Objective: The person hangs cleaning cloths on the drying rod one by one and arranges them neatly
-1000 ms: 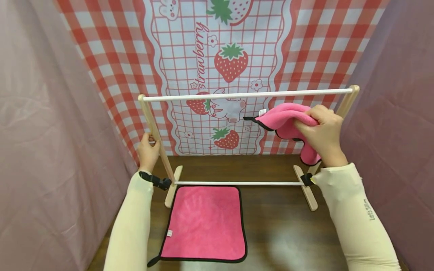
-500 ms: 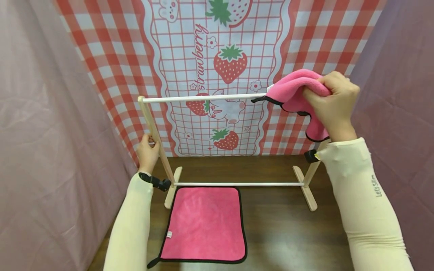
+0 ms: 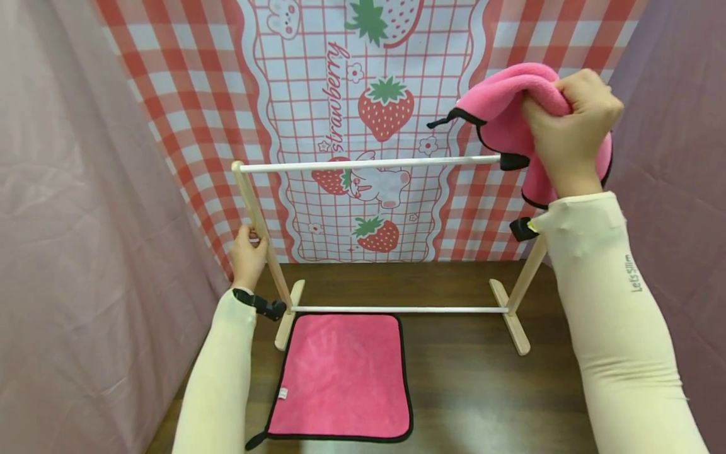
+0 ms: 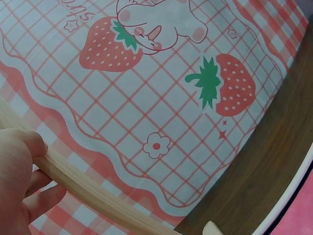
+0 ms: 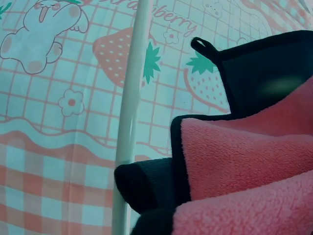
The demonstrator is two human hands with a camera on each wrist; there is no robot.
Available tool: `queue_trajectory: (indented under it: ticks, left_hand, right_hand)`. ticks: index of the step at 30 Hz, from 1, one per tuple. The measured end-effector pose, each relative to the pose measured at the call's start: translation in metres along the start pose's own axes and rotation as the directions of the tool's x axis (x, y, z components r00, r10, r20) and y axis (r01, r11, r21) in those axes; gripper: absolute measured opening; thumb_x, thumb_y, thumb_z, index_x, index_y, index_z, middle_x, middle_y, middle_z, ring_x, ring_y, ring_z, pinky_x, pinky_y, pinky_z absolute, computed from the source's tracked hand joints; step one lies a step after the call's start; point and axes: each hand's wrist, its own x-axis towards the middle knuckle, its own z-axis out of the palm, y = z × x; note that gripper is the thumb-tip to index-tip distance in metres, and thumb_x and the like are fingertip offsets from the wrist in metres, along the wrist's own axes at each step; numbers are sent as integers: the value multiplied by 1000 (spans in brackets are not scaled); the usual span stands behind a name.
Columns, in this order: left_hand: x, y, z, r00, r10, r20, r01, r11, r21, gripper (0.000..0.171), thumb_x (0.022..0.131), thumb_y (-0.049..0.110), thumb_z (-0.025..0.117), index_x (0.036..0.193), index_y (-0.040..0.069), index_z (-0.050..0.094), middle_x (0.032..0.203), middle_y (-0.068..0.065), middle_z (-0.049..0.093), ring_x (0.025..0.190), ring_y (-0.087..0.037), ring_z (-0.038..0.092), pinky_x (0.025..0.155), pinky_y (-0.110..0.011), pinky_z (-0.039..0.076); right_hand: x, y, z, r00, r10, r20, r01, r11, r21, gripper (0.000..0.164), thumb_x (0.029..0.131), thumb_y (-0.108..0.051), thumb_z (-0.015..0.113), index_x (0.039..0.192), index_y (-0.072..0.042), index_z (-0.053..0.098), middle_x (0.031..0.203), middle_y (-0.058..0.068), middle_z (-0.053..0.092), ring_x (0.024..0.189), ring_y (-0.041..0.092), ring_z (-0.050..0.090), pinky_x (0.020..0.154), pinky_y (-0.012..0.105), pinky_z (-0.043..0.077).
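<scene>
Pale wooden post (image 3: pixel 251 202) at far left, pinched by the left hand (image 3: pixel 247 257). Next, spread on the tabletop (image 3: pixel 459 397), a flat pink cloth (image 3: pixel 347 375) edged in black (white tag (image 3: pixel 283 393) by its left side). Higher, running rightward from the post, a white rail (image 3: pixel 368 164). At right, clutched in the right hand (image 3: pixel 574 131), a bunched pink cloth (image 3: pixel 513 123) with a black corner (image 3: pixel 514 162) overlapping the rail; cannot tell whether touching.

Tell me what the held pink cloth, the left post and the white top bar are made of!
Pink cloth: fluffy fabric, maybe microfiber; its fuzzy pile shows. Left post: probably smooth wood, pale with faint grain. White top bar: shiny plastic or painted metal; it gleams, but I can't tell which.
</scene>
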Motion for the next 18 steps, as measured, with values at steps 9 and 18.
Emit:
queue_trajectory:
  ticks: [9,18]
  left_hand:
    - [0,0,0,1000,9,-3,-9,1000,3,19,90,0,63,107,-6,59,100,-26,66,90,-41,70,77,-52,58]
    - [0,-1,1,1000,15,-11,-15,1000,-6,20,88,0,63,107,-7,59,100,-26,66,90,-41,69,77,-52,58]
  right_hand:
    - [4,20,15,997,-46,55,48,998,-40,30,84,-15,69,70,11,62,72,-29,39,78,-6,39,80,30,27]
    - [-8,41,18,934,-58,352,130,974,-185,43,100,-30,57,84,9,54,87,28,53,93,48,50,87,54,29]
